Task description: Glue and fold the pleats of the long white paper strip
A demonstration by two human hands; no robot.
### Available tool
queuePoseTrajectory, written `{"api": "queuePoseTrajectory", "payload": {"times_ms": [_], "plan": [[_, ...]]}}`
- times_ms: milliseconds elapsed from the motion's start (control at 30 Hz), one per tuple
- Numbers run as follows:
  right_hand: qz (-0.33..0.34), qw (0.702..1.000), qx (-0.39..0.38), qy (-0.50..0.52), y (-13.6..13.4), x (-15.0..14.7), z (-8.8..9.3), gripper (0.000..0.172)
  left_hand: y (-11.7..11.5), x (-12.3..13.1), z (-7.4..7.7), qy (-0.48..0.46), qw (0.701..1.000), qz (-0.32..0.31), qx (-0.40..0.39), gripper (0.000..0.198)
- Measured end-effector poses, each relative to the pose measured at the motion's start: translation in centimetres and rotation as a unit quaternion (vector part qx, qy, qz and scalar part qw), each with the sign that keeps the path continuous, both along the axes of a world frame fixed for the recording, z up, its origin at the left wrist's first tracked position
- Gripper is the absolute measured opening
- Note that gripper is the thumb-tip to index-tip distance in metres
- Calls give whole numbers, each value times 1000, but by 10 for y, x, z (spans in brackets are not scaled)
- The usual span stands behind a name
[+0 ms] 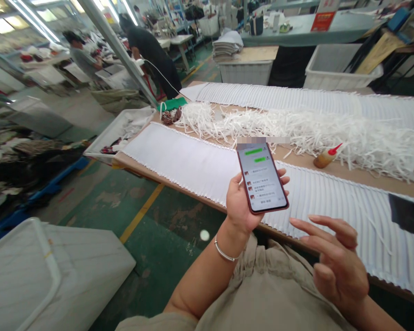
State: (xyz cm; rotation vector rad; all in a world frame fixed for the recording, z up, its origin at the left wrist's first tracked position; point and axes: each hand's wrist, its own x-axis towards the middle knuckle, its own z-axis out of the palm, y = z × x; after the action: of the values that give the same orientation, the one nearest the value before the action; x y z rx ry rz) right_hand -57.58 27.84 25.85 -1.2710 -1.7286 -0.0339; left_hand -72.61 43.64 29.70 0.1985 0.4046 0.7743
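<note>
My left hand is wrapped round a smartphone in a reddish case, its screen lit with chat messages and facing up at me. The thumb lies along the near side and fingertips show at the far edge. To the right, my right hand hovers apart from the phone, holding nothing, fingers partly bent and spread. Under and beyond both hands lie overlapped white fabric pieces in a long row on the table. A small bottle of amber liquid with a red tip lies past the phone.
A heap of white strips runs along the table's middle, with another row of white pieces behind. Black fabric lies at right. A white bin stands at the table's left end, a large cart nearer. Two people work at back left.
</note>
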Motion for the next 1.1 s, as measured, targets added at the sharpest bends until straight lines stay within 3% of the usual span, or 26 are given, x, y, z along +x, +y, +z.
{"api": "queuePoseTrajectory", "payload": {"times_ms": [200,400,633,1100], "plan": [[-25,997,-77,20,-21,21,-41,24,7,-9,-13,7,1000,-1,-10,57],[-18,991,-127,43,-29,12,-66,24,9,-23,-18,13,996,-49,76,71],[6,979,-190,68,-24,4,-74,24,3,-23,-18,91,968,-68,225,77],[34,974,-210,78,-20,2,-77,24,-3,-25,4,115,952,-55,279,74]]}}
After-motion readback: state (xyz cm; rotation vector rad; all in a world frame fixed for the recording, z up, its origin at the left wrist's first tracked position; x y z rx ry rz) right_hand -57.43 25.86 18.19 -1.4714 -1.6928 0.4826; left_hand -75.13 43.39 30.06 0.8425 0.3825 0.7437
